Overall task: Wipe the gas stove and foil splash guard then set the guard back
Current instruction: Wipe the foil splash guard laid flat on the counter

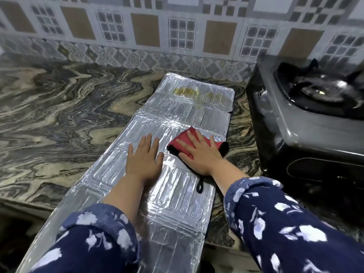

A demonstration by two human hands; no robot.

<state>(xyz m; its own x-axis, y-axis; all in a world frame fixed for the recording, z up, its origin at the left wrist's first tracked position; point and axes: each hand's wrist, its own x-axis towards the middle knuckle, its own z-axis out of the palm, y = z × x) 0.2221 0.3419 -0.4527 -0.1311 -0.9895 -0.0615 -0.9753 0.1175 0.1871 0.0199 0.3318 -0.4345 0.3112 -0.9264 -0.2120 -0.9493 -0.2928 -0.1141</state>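
Left hand [144, 160], open and flat, steadies the foil guard [177, 194] on the worktop [59, 107] while the right hand [201, 152], open too, presses a red cloth [182, 139] to wipe it.

Single head-worn wide-angle view, no second camera to overlap with. It looks forward and down from above the counter edge [23, 196], close in: both forearms enter from the bottom of the frame, left hand [143, 160] and right hand [199, 154] near the centre. The tiled wall [145, 30] fills the top. The stove [307, 123] is cut off at the right edge. Straight lines bow towards the frame borders.
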